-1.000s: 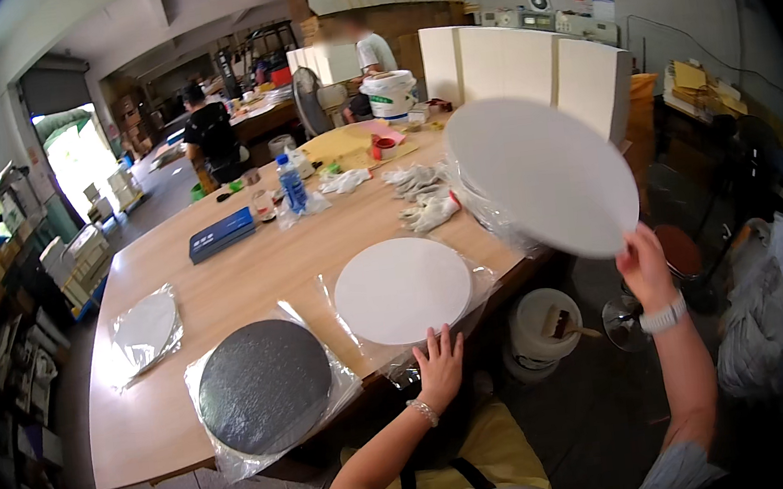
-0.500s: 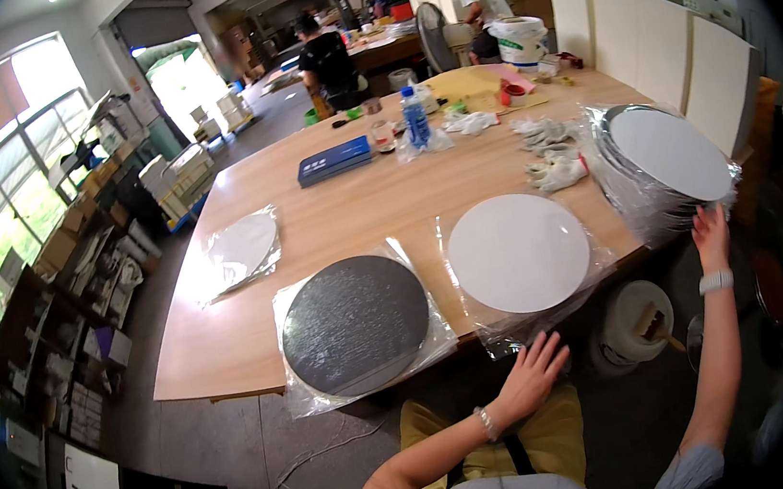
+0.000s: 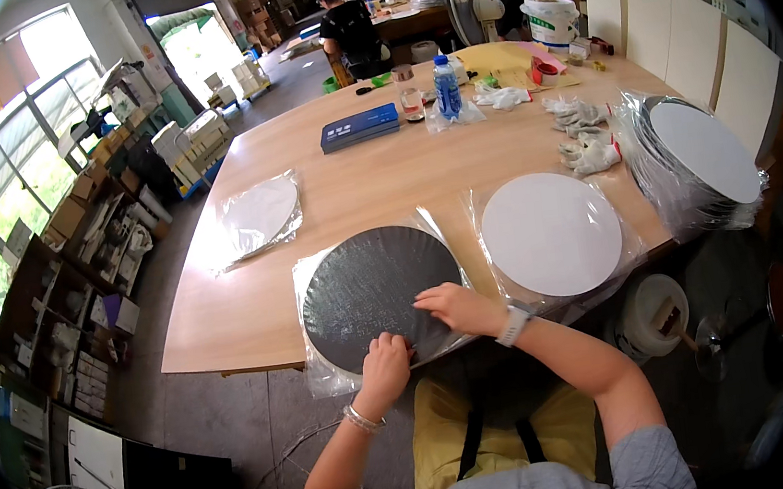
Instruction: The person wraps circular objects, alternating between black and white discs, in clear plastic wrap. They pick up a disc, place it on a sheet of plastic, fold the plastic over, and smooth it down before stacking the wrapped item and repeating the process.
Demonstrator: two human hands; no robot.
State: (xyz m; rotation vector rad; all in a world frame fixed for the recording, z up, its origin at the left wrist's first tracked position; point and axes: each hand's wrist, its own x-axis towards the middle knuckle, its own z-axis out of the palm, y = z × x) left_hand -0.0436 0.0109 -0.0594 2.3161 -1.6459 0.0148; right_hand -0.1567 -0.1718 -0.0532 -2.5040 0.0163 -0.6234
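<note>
A round black disc (image 3: 366,276) lies in a clear plastic bag (image 3: 328,379) at the table's near edge. My left hand (image 3: 388,366) is at the disc's lower rim, with its fingers bent and closed on the bag's film. My right hand (image 3: 462,309) reaches across from the right, its fingertips pinched together over the disc's right part. The film between those fingers is hard to make out. To the right, a round white disc (image 3: 553,234) rests on another clear bag. A smaller, bagged white disc (image 3: 260,211) lies further left.
A stack of wrapped round discs (image 3: 704,151) stands at the table's right end, beside work gloves (image 3: 589,154). Behind are a blue box (image 3: 359,129), a blue bottle (image 3: 447,88) and a jar (image 3: 408,95). A bucket (image 3: 653,316) stands below the table edge. Two people work further back.
My right hand has left the disc stack and come left over the black disc. My left hand has moved left to that disc's lower rim. The view has shifted.
</note>
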